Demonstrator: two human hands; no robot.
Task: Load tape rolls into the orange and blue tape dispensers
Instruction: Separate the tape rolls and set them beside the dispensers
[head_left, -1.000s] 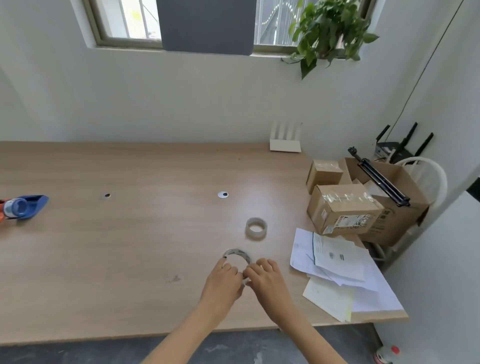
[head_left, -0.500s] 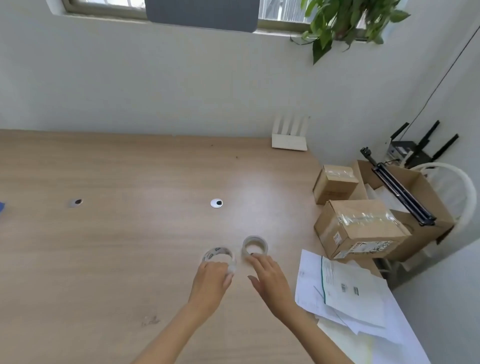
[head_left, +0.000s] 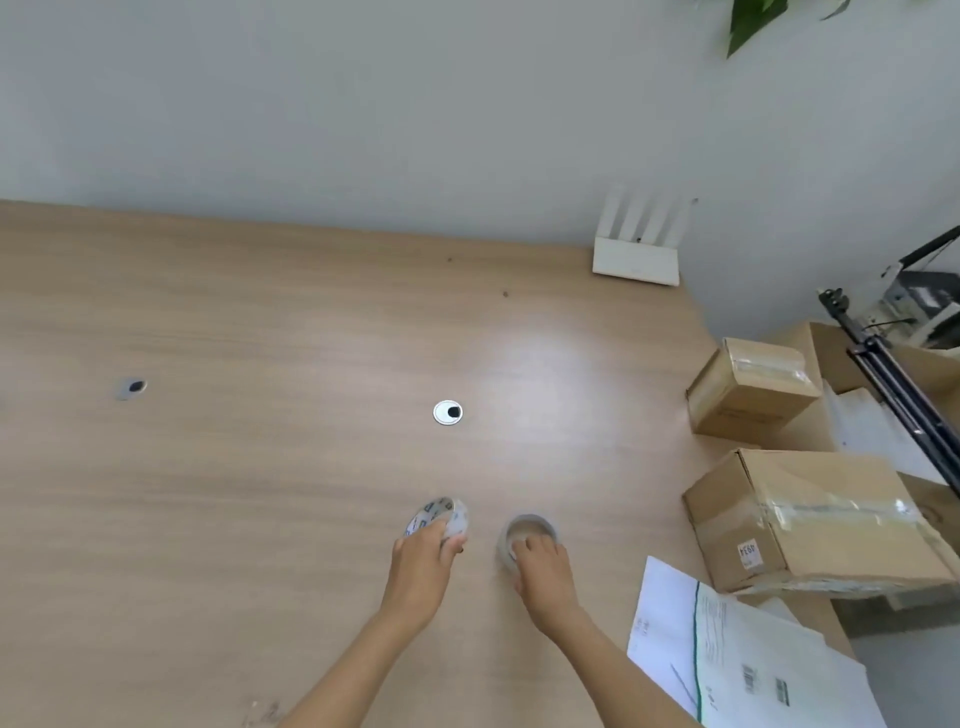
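Head view: the left hand (head_left: 425, 565) grips a tilted printed tape roll (head_left: 440, 513). At its 3 o'clock, the right hand (head_left: 541, 567) curls its fingers around a clear tape roll (head_left: 530, 527) on the bench (head_left: 260, 467).

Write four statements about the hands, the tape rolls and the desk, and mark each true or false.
1. The left hand holds the printed tape roll. True.
2. The right hand holds a blue dispenser. False: its fingers curl over the rim of the clear tape roll, and no dispenser is in view.
3. The two rolls touch each other. False: a strip of bare table shows between them.
4. The white router stands at the table's far edge, by the wall. True.
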